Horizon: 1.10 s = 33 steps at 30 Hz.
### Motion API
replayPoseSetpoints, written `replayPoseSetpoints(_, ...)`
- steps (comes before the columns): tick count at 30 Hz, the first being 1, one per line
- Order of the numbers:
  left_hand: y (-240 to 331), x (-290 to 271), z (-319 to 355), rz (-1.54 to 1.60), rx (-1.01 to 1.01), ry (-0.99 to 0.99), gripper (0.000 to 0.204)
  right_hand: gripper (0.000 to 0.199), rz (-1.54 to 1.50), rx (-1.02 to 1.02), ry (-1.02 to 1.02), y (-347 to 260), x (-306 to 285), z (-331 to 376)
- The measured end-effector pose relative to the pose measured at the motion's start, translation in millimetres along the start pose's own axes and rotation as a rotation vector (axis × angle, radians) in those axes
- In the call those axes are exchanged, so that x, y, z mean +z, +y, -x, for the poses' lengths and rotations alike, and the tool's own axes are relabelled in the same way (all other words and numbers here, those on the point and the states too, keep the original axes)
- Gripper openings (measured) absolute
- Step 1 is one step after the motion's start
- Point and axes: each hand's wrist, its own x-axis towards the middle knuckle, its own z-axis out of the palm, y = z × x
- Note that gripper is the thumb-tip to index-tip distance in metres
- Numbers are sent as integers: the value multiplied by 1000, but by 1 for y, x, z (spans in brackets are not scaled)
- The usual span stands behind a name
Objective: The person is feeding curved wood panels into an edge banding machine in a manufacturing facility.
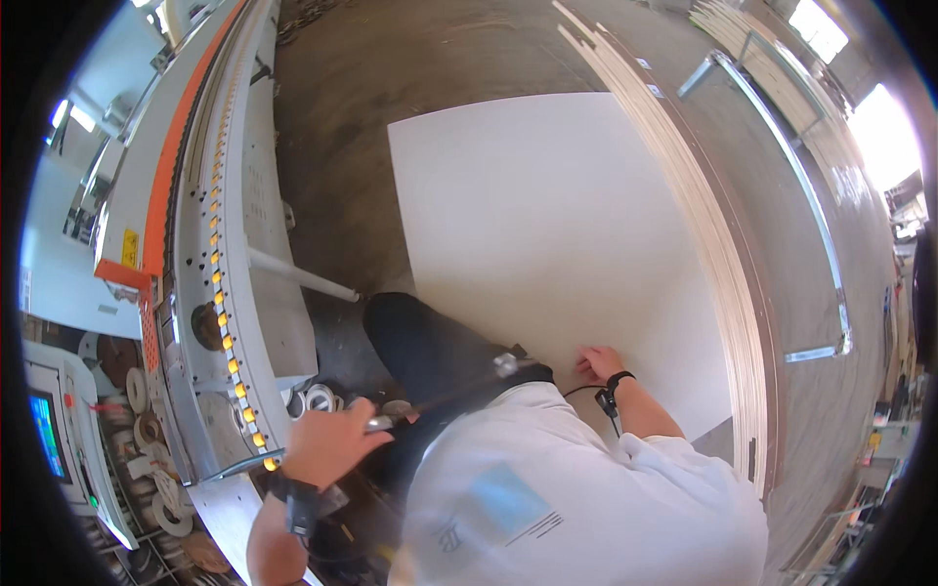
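My left hand (332,446) is closed round a thin metal rod (244,467) at the near end of the long machine. The rod's bright end (379,424) sticks out past my thumb. My right hand (597,363) is over the near part of a large white board (547,215), its fingers loosely bent and apart, with nothing seen in them. Whether its fingertips touch the board I cannot tell. Both wrists carry a dark band with a small device.
The long machine (234,244) with yellow rollers and an orange edge runs along my left. A control panel with a screen (47,435) and rolls of banding (171,513) stand beside it. Stacked boards (684,186) lie under the white board's right edge. Farther right is a metal frame (816,186).
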Motion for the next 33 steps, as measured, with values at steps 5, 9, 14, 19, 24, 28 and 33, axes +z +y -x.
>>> replayPoseSetpoints(5,65,14,-47,20,385,-31,42,41,-84,6,-25,-13,1,17)
replayPoseSetpoints(9,82,14,-72,84,417,-104,43,38,-178,-112,-24,3,4,3)
replayPoseSetpoints(14,69,22,-87,259,105,282,31,42,-113,-41,-16,-7,5,16)
replayPoseSetpoints(19,28,23,-78,225,-183,403,31,45,-93,-10,-41,-16,6,21)
replayPoseSetpoints(24,-14,31,-47,319,-345,408,31,46,-106,6,-15,-22,7,23)
replayPoseSetpoints(28,0,28,-16,286,-285,287,29,46,-98,20,-22,-29,7,23)
replayPoseSetpoints(33,19,38,-18,239,-93,426,31,49,-111,37,-1,-20,3,16)
